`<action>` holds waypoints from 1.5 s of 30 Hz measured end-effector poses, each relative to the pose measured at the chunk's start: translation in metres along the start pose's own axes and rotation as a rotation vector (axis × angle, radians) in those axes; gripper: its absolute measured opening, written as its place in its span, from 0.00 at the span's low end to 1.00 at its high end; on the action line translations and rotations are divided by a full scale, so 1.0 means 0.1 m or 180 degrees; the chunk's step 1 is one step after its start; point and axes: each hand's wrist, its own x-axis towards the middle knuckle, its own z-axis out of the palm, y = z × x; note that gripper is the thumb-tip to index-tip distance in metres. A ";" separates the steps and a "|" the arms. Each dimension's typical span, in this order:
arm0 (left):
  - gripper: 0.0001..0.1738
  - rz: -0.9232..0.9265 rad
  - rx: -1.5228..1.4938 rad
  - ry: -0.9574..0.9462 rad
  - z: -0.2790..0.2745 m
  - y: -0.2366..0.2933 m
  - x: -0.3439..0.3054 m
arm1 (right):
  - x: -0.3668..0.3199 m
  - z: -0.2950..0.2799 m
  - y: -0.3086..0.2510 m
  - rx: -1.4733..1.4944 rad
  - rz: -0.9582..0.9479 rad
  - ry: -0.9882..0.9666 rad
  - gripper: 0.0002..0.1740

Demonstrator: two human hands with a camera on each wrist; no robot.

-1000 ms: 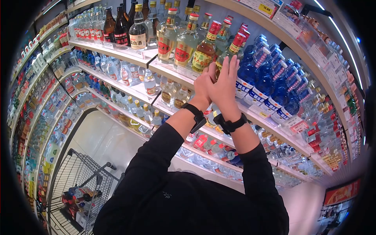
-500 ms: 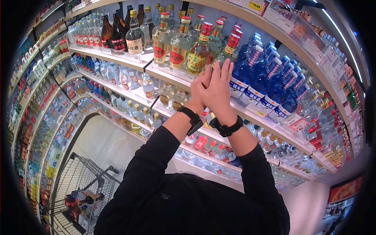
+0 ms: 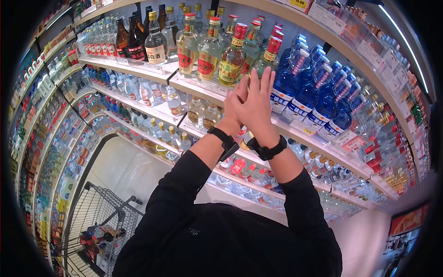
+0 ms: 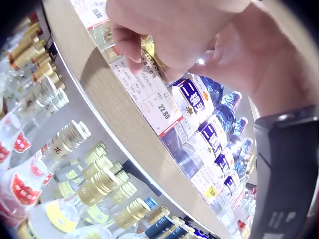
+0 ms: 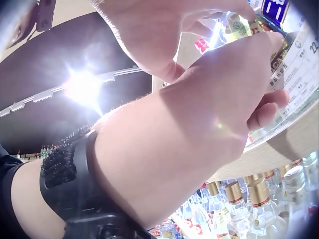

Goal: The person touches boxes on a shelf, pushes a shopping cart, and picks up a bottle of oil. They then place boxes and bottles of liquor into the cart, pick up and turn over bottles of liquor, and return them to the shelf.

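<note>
In the head view my left hand [image 3: 232, 110] and right hand [image 3: 256, 104] overlap at the shelf edge, the right one nearer the camera. Straight fingers of the right hand reach across the front of a red-capped liquor bottle [image 3: 270, 54] and hide its lower part. The left fingertips are partly hidden behind the right hand. In the left wrist view the left fingers bend down beside a price tag [image 4: 158, 108], with a gold-labelled part of the bottle [image 4: 152, 54] behind it. From the right wrist view, a left finger lies along the bottle; I cannot tell whether the left hand grips it.
Yellow-labelled and red-labelled bottles [image 3: 230, 63] stand just left of the hands, blue bottles [image 3: 302, 94] just right. More bottles fill the shelves below. A shopping cart [image 3: 99, 207] with a few goods stands on the floor at lower left.
The head view has shifted slightly, so the hands and shelf appear a little further left. Both hands keep nearly the same pose at the red-capped bottle.
</note>
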 end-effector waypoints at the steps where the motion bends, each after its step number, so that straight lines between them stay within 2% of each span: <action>1: 0.29 0.0000 -0.0002 -0.0002 -0.04 0.04 0.01 | 0.00 0.00 0.00 0.0023 -0.0014 0.0012 0.42; 3: 0.33 -0.0652 -0.0444 -0.0507 -0.14 0.11 0.02 | -0.01 0.00 0.02 0.0048 -0.0032 0.0032 0.41; 8: 0.32 -0.0591 -0.0515 -0.0216 -0.12 0.13 0.03 | -0.11 -0.05 -0.01 0.0105 -0.0209 0.0097 0.39; 10: 0.32 -0.0579 -0.0554 -0.0137 -0.09 0.14 0.02 | -0.24 -0.12 -0.09 0.0250 -0.0338 -0.0140 0.39; 15: 0.34 -0.0037 -0.0471 0.0431 0.05 0.08 -0.02 | -0.56 -0.16 -0.14 0.0613 -0.0342 -0.0316 0.37; 21: 0.37 -0.0284 -0.0355 0.0224 0.05 0.08 -0.02 | -0.79 -0.26 -0.08 0.1023 -0.0279 -0.0367 0.34; 25: 0.40 -0.0235 -0.0328 0.0117 -0.03 0.02 -0.11 | -1.06 -0.35 -0.05 0.1424 -0.0234 -0.0520 0.31; 27: 0.38 -0.0722 -0.0736 -0.0333 -0.24 0.07 -0.24 | -1.29 -0.32 0.02 0.1560 -0.0214 -0.0600 0.30; 28: 0.38 -0.0747 -0.0716 -0.0345 -0.32 -0.01 -0.34 | -1.40 -0.31 0.05 0.1681 -0.0209 -0.0671 0.29; 30: 0.34 -0.0111 0.0044 -0.0157 -0.50 -0.31 -0.63 | -1.64 -0.29 0.11 0.1722 -0.0130 -0.0716 0.26; 32: 0.33 -0.0712 -0.0053 -0.0383 -0.78 -0.62 -1.03 | -1.98 -0.19 0.22 0.1698 0.0397 -0.1264 0.25; 34: 0.32 -0.0810 0.0762 -0.0721 -1.12 -1.13 -1.66 | -2.35 -0.04 0.38 0.1652 0.0441 -0.1317 0.24; 35: 0.32 -0.0637 0.1402 -0.0783 -1.32 -1.40 -2.10 | -2.55 0.03 0.46 0.1647 0.0683 -0.1496 0.23; 36: 0.32 -0.1839 0.1185 -0.1151 -1.55 -1.47 -2.48 | -2.76 0.10 0.55 0.1643 0.0924 -0.1681 0.22; 37: 0.32 -0.2341 0.1385 -0.1446 -1.82 -1.47 -2.84 | -3.00 0.19 0.64 0.1690 0.0934 -0.1727 0.22; 39: 0.31 -0.2655 0.1978 -0.1792 -2.31 -1.53 -3.79 | -3.48 0.36 0.87 0.1552 0.1150 -0.2436 0.22; 42: 0.34 -0.3910 0.2310 -0.2585 -2.92 -1.09 -4.95 | -4.27 0.50 1.15 0.1401 0.1819 -0.3540 0.24; 43: 0.36 -0.4260 0.2289 -0.2767 -3.13 -1.00 -5.51 | -4.65 0.56 1.31 0.1379 0.1972 -0.3981 0.25; 44: 0.35 -0.4879 0.2096 -0.2958 -3.25 -0.78 -5.76 | -5.14 0.64 1.52 0.1075 0.1860 -0.4508 0.27; 45: 0.30 -0.5489 0.1968 -0.3478 -3.26 -0.57 -5.82 | -5.18 0.57 1.60 0.0590 0.1709 -0.5457 0.28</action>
